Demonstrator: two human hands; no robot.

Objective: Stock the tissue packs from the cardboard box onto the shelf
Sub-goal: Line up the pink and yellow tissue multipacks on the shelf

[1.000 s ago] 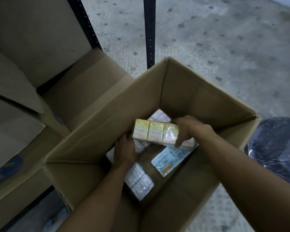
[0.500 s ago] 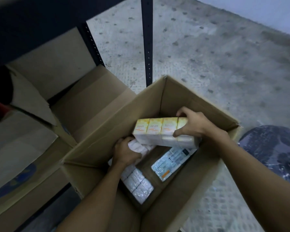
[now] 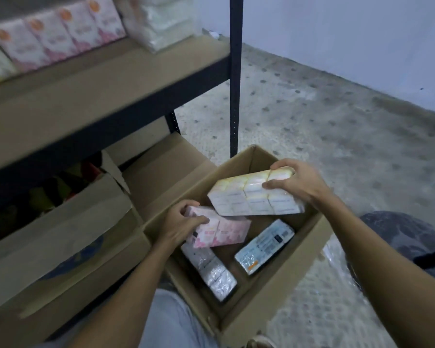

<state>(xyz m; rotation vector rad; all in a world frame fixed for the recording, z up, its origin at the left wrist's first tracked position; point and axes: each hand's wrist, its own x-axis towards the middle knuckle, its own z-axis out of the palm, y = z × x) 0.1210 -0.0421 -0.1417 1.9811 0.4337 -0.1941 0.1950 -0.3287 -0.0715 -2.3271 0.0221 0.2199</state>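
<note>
An open cardboard box (image 3: 281, 280) stands on the floor in front of me. My right hand (image 3: 295, 183) grips a yellow tissue pack (image 3: 251, 194) by its right end, above the box's far side. My left hand (image 3: 180, 226) holds a pink tissue pack (image 3: 224, 233) lifted over the box's left edge. Inside the box lie a white tissue pack (image 3: 212, 270) and a blue-white pack (image 3: 264, 246) on the bottom. The shelf (image 3: 106, 79) at upper left carries a row of pink tissue packs (image 3: 58, 38) and a white bundle (image 3: 161, 21).
A dark shelf post (image 3: 235, 76) rises just behind the box. Under the shelf stand other cardboard boxes (image 3: 60, 227) with open flaps. A dark plastic-wrapped object (image 3: 407, 237) sits at right on the speckled concrete floor. My knee (image 3: 171, 322) is below the box.
My view has tilted up, and the shelf with stocked packs has come into sight. My right hand raised the yellow pack higher. My left hand took hold of a pink pack and lifted it.
</note>
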